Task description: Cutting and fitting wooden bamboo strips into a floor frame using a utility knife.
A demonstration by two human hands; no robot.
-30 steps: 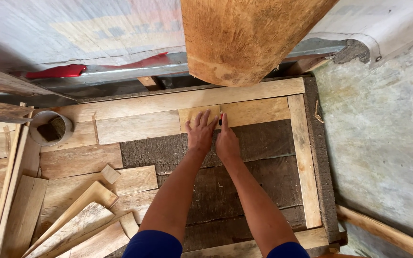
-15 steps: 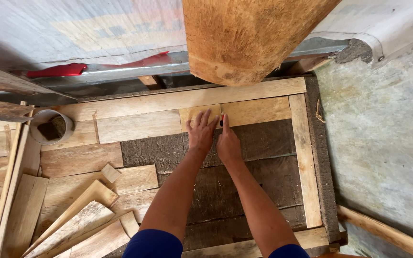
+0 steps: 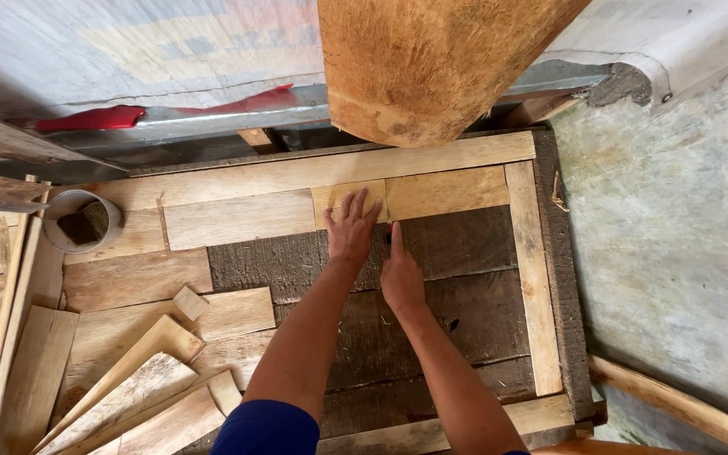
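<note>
My left hand (image 3: 351, 232) lies flat with spread fingers on a short light wooden piece (image 3: 329, 199) set in the top row of a framed wooden panel. Just right of it, my right hand (image 3: 399, 274) rests on the dark boards (image 3: 465, 244). Its index finger is stretched out along a thin dark pencil (image 3: 392, 229). The pencil's tip touches the lower edge of the light piece, beside a longer light board (image 3: 448, 192).
A thick brown log (image 3: 431, 59) overhangs the panel's far edge. A round tin (image 3: 54, 236) stands at the left. Loose planks (image 3: 128, 396) and a small wood block (image 3: 190, 302) lie at lower left. Concrete floor (image 3: 676, 236) and a pole (image 3: 676, 404) are on the right.
Both hands stay at the same spot on the boards. My right hand has slid slightly toward me.
</note>
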